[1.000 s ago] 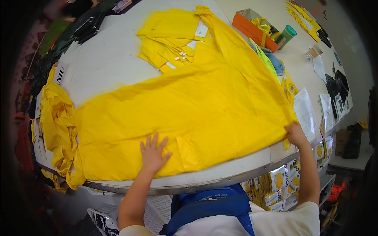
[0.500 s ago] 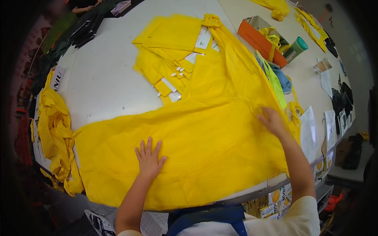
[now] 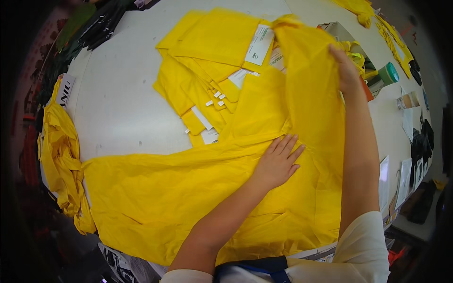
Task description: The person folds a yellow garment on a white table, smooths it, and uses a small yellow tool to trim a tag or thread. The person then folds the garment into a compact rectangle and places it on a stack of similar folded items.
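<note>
A large yellow garment (image 3: 179,203), thin and creased, lies spread over the near half of the table. One long piece of it, shaped like a sleeve, runs up toward the far side. My left hand (image 3: 278,162) presses flat on the cloth near the base of that piece, fingers stretched out. Farther up, my right hand (image 3: 347,73) pinches the right edge of the same piece; its fingertips are partly hidden. Beyond the garment sits a pile of folded yellow garments (image 3: 207,42) with white labels (image 3: 259,45) and small tags.
A crumpled yellow garment (image 3: 61,151) hangs at the table's left edge. To the right stand an open box (image 3: 337,30) with yellow pieces in it, a green-lidded container (image 3: 389,73) and a cup (image 3: 408,100). White sheets (image 3: 403,181) and black items lie at the right edge.
My left hand has slid right across the cloth to the base of the long piece. My right hand has moved up to that piece's edge, and the piece has spread wider.
</note>
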{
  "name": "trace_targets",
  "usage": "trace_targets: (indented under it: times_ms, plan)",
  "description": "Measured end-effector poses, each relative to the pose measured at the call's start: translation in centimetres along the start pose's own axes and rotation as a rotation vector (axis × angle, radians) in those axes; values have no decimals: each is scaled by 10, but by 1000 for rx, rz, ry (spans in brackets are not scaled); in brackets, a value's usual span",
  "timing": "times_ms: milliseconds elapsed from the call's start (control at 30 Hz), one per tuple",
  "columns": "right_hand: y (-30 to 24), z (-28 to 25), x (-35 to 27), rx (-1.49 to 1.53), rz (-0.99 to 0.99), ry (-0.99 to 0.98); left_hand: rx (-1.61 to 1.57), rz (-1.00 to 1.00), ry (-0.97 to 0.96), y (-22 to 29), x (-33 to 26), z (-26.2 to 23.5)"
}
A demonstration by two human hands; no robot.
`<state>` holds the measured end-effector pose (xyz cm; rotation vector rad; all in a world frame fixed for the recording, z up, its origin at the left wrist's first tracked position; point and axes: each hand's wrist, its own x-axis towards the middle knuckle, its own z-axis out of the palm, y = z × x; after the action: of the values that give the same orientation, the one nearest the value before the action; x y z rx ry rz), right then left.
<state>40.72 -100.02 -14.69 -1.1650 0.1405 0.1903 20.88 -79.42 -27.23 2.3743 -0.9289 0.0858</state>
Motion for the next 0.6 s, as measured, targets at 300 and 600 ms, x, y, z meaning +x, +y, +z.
trace_targets:
  times_ms: [300,600]
  plan:
    - [122,167,-196,-1448,-668,-1006,-498,102,36,9,-6,-48]
    - [78,-12,-285,-1814,-333,-12,-686,-147,-517,73,-118,-108]
